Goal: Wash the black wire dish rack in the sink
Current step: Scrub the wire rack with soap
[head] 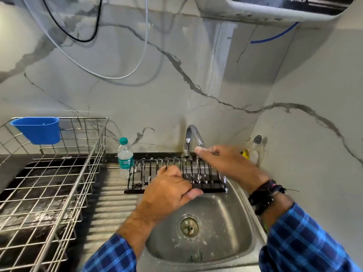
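Note:
The black wire dish rack [141, 173] stands across the back edge of the steel sink [225, 218], wet, with foam on its wires. My left hand [167, 191] grips its front rail near the middle, fingers curled over the wires and thumb underneath. My right hand [225, 160] reaches across the rack's right half with the fingers stretched out, their tips just under the spout of the faucet [191, 134]. Whether water runs from the spout is hard to tell. Both sleeves are blue plaid, and dark bands circle the right wrist.
A large steel wire basket [59, 183] with a blue plastic cup [38, 130] hooked on it fills the counter at left. A water bottle [124, 156] stands beside the rack's left end. A soap bottle [255, 148] sits in the right corner. Marble walls close the back and right.

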A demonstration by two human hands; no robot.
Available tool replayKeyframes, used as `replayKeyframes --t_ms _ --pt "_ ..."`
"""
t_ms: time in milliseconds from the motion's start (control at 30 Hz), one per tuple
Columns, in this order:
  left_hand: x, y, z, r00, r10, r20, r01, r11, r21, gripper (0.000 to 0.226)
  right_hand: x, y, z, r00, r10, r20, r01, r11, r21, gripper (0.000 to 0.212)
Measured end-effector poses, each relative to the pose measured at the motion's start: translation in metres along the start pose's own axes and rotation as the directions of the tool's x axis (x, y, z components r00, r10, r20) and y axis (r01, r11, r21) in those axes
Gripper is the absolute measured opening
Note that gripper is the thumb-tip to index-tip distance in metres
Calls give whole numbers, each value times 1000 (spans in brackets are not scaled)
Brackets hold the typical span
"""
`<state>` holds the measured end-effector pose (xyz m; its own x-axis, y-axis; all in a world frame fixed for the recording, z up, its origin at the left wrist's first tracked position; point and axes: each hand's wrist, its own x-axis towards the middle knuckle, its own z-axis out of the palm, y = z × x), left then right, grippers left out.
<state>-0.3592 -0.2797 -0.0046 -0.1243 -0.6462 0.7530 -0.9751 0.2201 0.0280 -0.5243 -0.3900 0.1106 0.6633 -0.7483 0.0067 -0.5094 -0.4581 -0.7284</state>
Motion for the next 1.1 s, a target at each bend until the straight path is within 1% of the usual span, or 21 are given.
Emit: replayKeyframes --t_ms 67,133,267,300,333,367,400,433,467,500,533,567,600,633,700,733,767,833,900,1033,1100 --pt "0 2 1 999 31 27 -31 1000 -1 50 -2 10 9 999 53 -4 -53 999 4 47" --pt "-2 6 2 998 12 68 -9 999 -41 50 -1 18 9 994 105 -22 -102 990 100 34" --pt "-7 17 -3 997 -4 78 -1 999 53 41 -1 28 2 987 148 -56 -139 980 143 21" --pt "-10 18 -6 998 -42 54 39 997 64 40 -1 31 1 984 149 -97 -134 981 142 18" --pt "-12 19 -9 990 -141 10 140 989 49 40 0 33 0 979 150 -138 -131 982 140 15" --pt "-15 17 -12 950 -308 -55 309 951 -3 41 1 38 -2 975 150 -166 -129 983 132 16" --pt "-18 14 -18 839 -535 -105 525 845 -103 43 1 41 -5 973 148 -179 -127 984 126 20" --pt "-23 9 -23 643 -764 -54 734 634 -243 46 1 45 -8 971 151 -187 -125 982 143 26" --pt "-27 2 -29 405 -904 137 864 330 -379 52 1 48 -11 968 162 -193 -128 976 178 32" --pt "-31 -6 -31 189 -890 415 897 -16 -442 59 2 51 -13 963 174 -206 -126 966 227 34" --pt "-35 -13 -29 30 -741 671 852 -332 -404 65 3 54 -14 957 188 -223 -132 961 243 35" --pt "-38 -16 -25 -31 -556 830 765 -548 -339 68 5 56 -14 952 194 -239 -138 963 232 37" --pt "-41 -17 -20 -37 -439 898 690 -661 -295 67 6 57 -13 952 185 -244 -139 971 194 36" --pt "-43 -16 -15 -41 -401 915 628 -723 -288 63 7 58 -10 955 178 -238 -137 974 178 34" --pt "-43 -13 -6 -67 -437 897 552 -765 -332 43 7 58 -6 960 179 -216 -135 970 203 38" --pt "-42 -14 -4 -74 -471 879 552 -754 -357 39 8 59 -4 961 176 -213 -132 970 207 39" --pt "-39 -16 -4 -78 -499 863 569 -733 -373 38 8 61 -4 961 170 -216 -127 972 197 37" --pt "-28 -18 -9 -72 -563 823 625 -669 -403 23 8 62 -7 960 153 -233 -118 981 156 27" --pt "-14 -16 -17 -59 -632 773 692 -583 -425 17 7 62 -13 958 168 -230 -125 973 194 13" --pt "7 -12 -29 24 -736 676 753 -431 -497 15 6 63 -24 927 278 -252 -145 884 444 21" --pt "10 -11 -31 82 -765 638 751 -374 -545 11 5 64 -26 922 331 -199 -164 801 576 19"
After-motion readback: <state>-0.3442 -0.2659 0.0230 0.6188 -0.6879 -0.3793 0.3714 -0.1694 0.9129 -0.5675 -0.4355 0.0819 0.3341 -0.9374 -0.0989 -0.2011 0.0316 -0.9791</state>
